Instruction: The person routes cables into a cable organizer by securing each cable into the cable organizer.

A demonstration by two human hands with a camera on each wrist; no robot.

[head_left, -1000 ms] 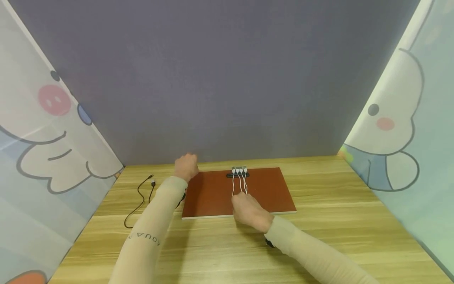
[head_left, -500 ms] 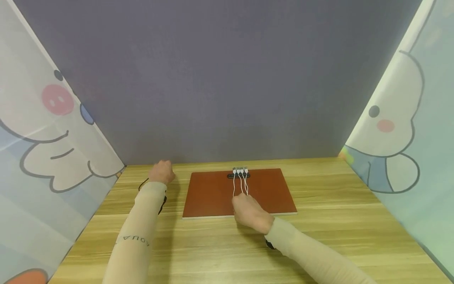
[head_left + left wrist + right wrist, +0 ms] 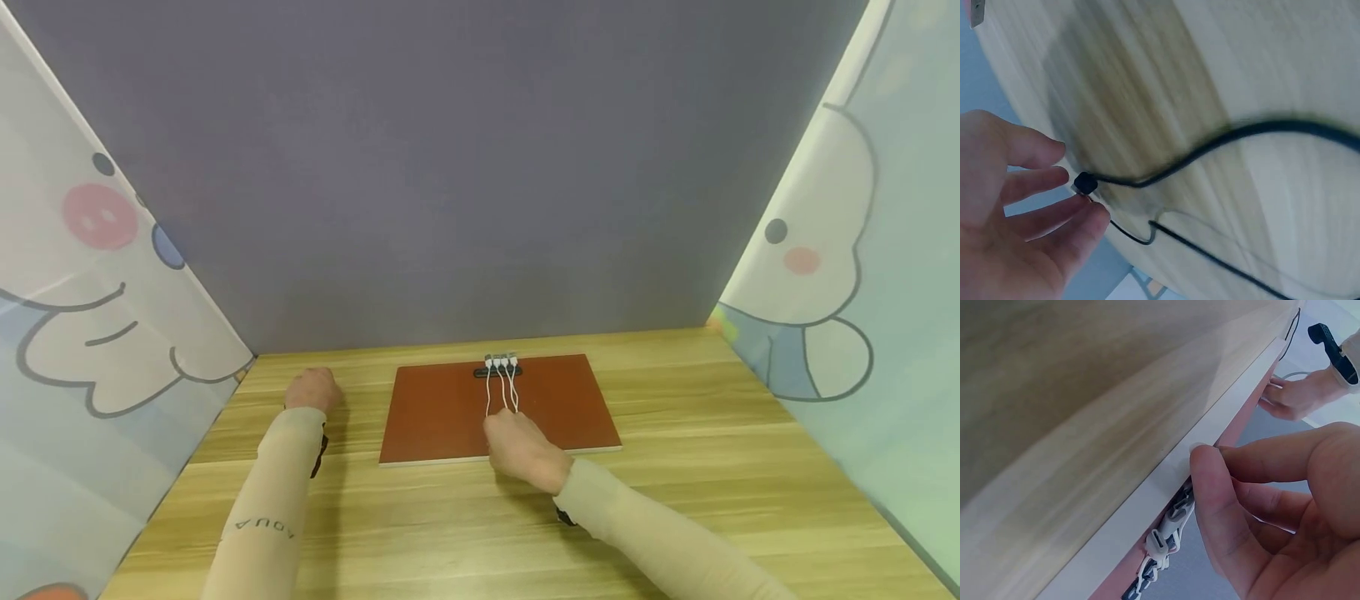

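Over the table's left part, my left hand (image 3: 313, 390) is lowered at a black cable. In the left wrist view its fingers are spread and loosely bent, with fingertips right at the black cable's plug (image 3: 1085, 182). My right hand (image 3: 522, 450) stays at the front edge of a red-brown board (image 3: 435, 412), gripping white cables (image 3: 503, 390) that run into it. Thumb and forefinger meet in the right wrist view; the gripped part is hidden. The cables' white plugs sit side by side at a dark clip (image 3: 481, 373) on the board's far edge.
The board lies on a wood-grain table (image 3: 420, 533). A grey wall (image 3: 465, 183) rises behind it, with cartoon-printed sheets (image 3: 817, 208) on both sides. Another stretch of black cable (image 3: 1222, 259) lies beside the first in the left wrist view.
My left hand has moved left from the board's far left corner, then down over the black cable, which it now covers in the head view. The right hand has stayed in place.
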